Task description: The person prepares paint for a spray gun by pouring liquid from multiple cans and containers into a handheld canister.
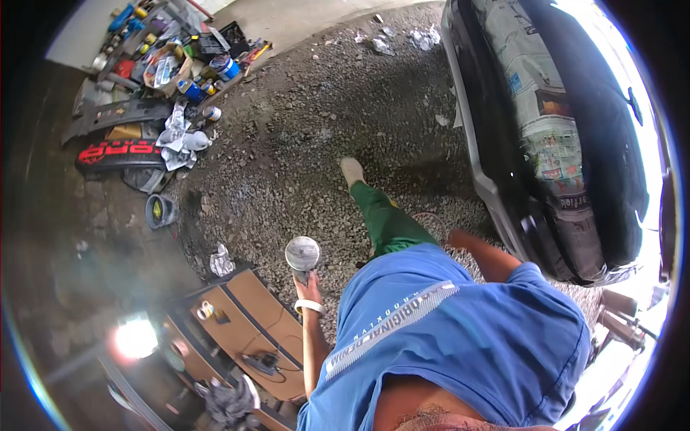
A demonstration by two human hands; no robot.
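My left hand (309,289), with a white band at the wrist, is closed round a dark part below a round pale cup (302,253). The cup's top is greyish white and faces up; I cannot make out what joins it to the dark part. At my right side, my right hand (457,238) hangs low between my leg and a dark car (517,208). Its fingers are too small and shaded to read. Close beside it a thin reddish line like a hose (429,215) curves over the gravel. Newspaper (550,144) covers part of the car.
Gravel (287,136) lies underfoot. Far left are a pile of cans, tools and a cardboard box (167,70), dark car parts (118,156) and a grey bucket (162,211). Brown panels (248,316) stand near left, with crumpled foil (221,260) beside them.
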